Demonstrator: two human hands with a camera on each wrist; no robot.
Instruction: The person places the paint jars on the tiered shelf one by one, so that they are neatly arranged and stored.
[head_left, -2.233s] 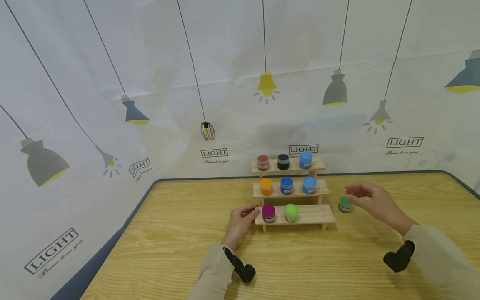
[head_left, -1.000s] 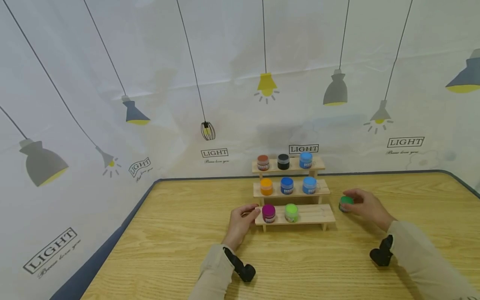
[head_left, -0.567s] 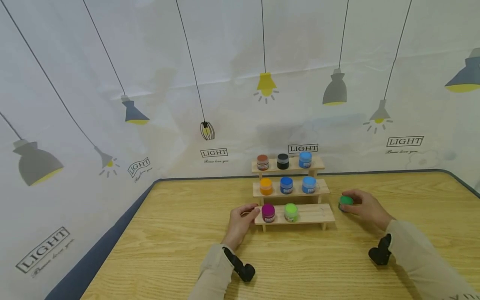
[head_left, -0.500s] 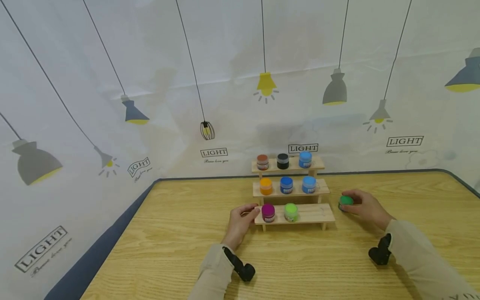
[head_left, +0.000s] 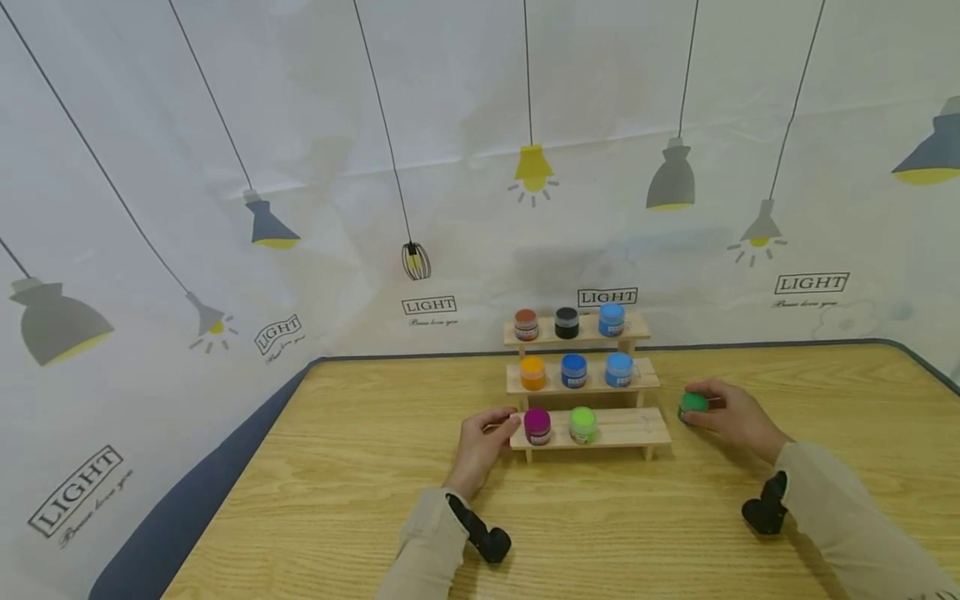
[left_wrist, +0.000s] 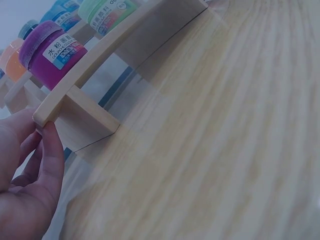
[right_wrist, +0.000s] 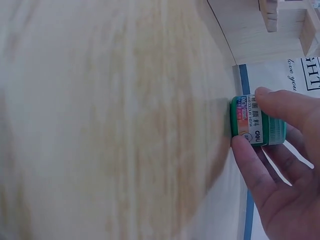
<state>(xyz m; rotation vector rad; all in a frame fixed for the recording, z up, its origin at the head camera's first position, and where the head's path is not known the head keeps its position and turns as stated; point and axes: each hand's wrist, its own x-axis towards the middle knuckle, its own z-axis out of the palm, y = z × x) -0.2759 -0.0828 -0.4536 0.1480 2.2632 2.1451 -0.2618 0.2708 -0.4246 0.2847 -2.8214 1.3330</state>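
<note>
My left hand (head_left: 480,448) pinches the left end of the lowest board of a wooden three-step display stand (head_left: 633,428); the left wrist view shows thumb and finger at that board's end. A purple gouache paint jar (left_wrist: 52,56) and a light green paint jar (head_left: 582,426) stand on this step, with bare board to their right. Right of the stand, my right hand (head_left: 741,419) holds a green paint jar (right_wrist: 257,121) by its sides, between thumb and fingers. Its label faces the right wrist camera. Whether its base touches the table, I cannot tell.
Orange, dark blue and light blue jars (head_left: 619,370) line the middle step. Brown, black and blue jars (head_left: 611,320) fill the top one. Behind the wooden table (head_left: 337,500) hangs a white backdrop (head_left: 465,208) printed with lamps.
From above the green jar, my right hand has come down and left and taken hold of it. Over the last second it has hardly moved. My left hand has stayed on the stand.
</note>
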